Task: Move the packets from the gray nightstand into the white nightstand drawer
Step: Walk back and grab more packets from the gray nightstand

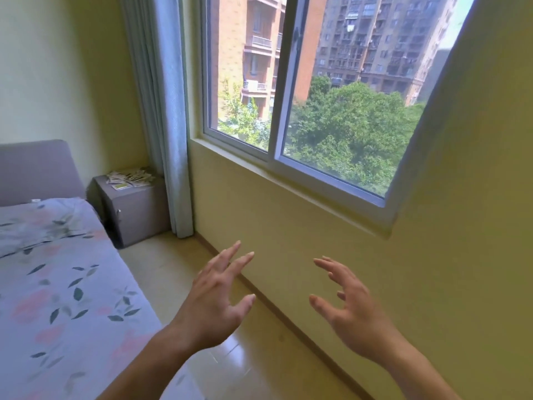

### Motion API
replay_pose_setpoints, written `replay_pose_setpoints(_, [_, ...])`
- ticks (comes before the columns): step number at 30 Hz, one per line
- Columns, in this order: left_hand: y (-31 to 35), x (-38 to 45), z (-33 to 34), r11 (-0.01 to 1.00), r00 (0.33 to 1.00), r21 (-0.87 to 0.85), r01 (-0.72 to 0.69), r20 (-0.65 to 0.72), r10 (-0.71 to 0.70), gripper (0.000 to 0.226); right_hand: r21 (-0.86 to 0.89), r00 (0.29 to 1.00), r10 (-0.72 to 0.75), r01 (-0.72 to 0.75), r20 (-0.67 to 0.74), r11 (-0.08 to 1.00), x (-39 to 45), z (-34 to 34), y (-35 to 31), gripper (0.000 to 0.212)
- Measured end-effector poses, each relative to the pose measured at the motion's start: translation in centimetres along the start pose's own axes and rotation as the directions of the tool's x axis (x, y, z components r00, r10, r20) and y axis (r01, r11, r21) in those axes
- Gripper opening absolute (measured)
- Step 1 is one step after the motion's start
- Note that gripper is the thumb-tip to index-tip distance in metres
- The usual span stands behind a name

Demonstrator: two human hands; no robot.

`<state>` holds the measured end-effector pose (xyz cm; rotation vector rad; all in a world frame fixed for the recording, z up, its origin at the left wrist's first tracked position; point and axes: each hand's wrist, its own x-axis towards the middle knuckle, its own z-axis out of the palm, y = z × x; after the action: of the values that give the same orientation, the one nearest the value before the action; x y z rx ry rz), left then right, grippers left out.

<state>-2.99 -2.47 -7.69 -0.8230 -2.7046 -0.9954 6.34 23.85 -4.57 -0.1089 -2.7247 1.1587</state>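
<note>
Bedroom, yellow wall under window [302, 90]. Gray nightstand [135, 209] in corner between bed [57, 284] and curtain [170, 140]; packets [129, 178] piled across its top. Left hand [215, 303] and right hand [353, 311] both empty, fingers spread, well apart from nightstand.

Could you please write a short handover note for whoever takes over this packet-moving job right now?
Left hand: open, fingers spread, holding nothing, raised in front of the wall under the window.
Right hand: also open and holding nothing.
Packets: a loose pile on top of the gray nightstand, which stands in the far corner between the bed and the curtain.
White nightstand: not in view.
Done: nothing visible; the pile looks untouched.
Left: walk to the gray nightstand, gather the packets, find the white nightstand, and put them in its drawer.
</note>
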Motion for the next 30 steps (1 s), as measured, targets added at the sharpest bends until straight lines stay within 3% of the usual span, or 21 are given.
replay_pose_setpoints(8, [-4.6,13.3,5.5,0.974,0.978,0.102,0.2,-0.079,-0.193,0.074,0.054,0.986,-0.099,0.093,0.132,0.994,19.2,-1.4,8.5,0.061])
replay_pose_setpoints(15, [-6.8,24.1,5.1,0.901,0.917,0.189,0.391,-0.167,-0.362,0.072,0.035,0.941,-0.213,0.211,0.262,0.977,35.1,-4.2,12.3,0.062])
replay_pose_setpoints(19, [-8.3,26.0,3.2,0.83,0.843,0.192,0.523,-0.26,-0.471,0.07,0.083,0.88,-0.305,0.295,0.363,0.952,43.2,-1.9,11.0,0.06])
replay_pose_setpoints(26, [-15.4,25.8,-3.7,0.631,0.647,0.196,0.75,-0.413,-0.641,0.069,0.181,0.69,-0.514,0.498,0.509,0.848,55.0,9.3,2.9,0.063])
replay_pose_setpoints(30, [-22.2,28.4,-7.0,0.567,0.588,0.196,0.8,-0.445,-0.676,0.068,0.185,0.653,-0.535,0.528,0.536,0.829,62.7,14.7,0.1,0.064])
